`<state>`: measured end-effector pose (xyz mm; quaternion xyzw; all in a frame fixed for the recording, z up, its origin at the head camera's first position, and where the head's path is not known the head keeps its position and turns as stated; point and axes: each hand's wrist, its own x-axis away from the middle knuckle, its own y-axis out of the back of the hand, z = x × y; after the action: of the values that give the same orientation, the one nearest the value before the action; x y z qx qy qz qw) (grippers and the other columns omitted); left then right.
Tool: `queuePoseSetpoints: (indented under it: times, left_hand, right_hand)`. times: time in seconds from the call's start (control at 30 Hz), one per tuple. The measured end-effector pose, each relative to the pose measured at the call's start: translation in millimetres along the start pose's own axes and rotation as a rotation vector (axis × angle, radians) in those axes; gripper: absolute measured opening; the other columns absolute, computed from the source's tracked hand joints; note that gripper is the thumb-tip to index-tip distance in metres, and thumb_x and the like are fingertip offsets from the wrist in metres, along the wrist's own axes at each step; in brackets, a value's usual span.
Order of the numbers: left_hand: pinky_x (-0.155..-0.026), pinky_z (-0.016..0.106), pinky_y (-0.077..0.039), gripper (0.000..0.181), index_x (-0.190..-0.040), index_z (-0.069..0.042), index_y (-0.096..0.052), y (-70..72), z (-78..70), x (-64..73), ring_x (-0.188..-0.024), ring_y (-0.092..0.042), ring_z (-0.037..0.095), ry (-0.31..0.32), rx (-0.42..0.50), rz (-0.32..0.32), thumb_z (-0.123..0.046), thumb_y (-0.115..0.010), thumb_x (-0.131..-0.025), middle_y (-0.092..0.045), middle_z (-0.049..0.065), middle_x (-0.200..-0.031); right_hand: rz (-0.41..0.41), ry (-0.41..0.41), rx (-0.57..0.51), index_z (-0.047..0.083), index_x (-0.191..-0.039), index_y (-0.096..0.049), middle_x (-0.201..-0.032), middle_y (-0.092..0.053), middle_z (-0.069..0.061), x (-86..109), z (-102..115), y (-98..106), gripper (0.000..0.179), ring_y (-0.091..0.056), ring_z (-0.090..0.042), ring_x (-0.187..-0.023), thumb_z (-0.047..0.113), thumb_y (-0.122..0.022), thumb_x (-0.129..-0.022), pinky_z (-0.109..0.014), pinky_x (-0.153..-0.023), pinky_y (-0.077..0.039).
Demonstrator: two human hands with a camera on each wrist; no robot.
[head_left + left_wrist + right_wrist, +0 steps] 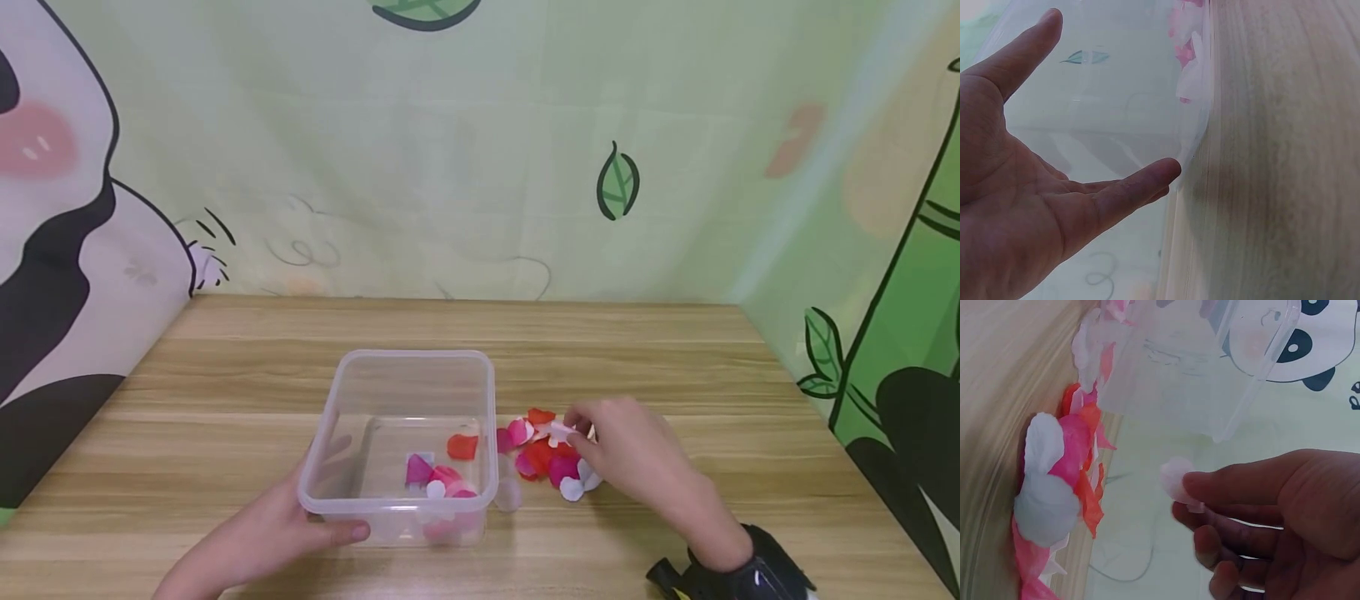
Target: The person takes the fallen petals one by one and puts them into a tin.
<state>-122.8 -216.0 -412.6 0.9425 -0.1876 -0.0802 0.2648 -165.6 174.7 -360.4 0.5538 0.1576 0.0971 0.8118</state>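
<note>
A clear plastic box (352,354) stands on the table with several fabric petals in its near right part. My left hand (262,521) steadies it at the near left corner, thumb along the front wall below the rim. In the left wrist view its fingers (1129,190) lie straight and spread against the clear wall. To the right of the box, my right hand (637,454) pinches a pale pink petal (1175,478) between thumb and fingertips. Just left of that hand lies a loose pile of red, magenta, pink and white petals (543,458).
The wood-grain table (637,350) meets a printed cloth backdrop (450,167) with leaves and pandas. Near the box's right wall lies a pale translucent petal (507,495). A black band (765,567) circles the right wrist.
</note>
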Motion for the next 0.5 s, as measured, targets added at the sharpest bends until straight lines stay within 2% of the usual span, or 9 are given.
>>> queuePoseSetpoints:
  times: [0.3,0.5]
  left_hand:
    - [-0.087,0.026,-0.052,0.112,-0.162,-0.002,-0.014,-0.6,0.0,-0.7,-0.119,-0.059,0.036,-0.003,0.021,0.007,-0.029,-0.089,-0.082,-0.034,0.032,-0.156]
    - [-0.086,0.027,-0.053,0.112,-0.162,-0.003,-0.014,0.1,-0.1,-0.5,-0.121,-0.058,0.037,0.004,0.033,0.012,-0.028,-0.089,-0.083,-0.033,0.032,-0.157]
  right_hand:
    - [-0.15,0.068,-0.042,0.015,-0.094,-0.079,-0.073,-0.063,0.012,1.4,17.9,3.4,0.011,-0.051,-0.007,-0.066,0.016,-0.086,-0.086,-0.025,-0.056,-0.045]
    - [-0.28,0.195,-0.077,0.014,-0.096,-0.08,-0.084,-0.071,0.008,4.9,30.3,1.2,0.015,-0.059,-0.008,-0.071,0.015,-0.088,-0.083,-0.024,-0.062,-0.051]
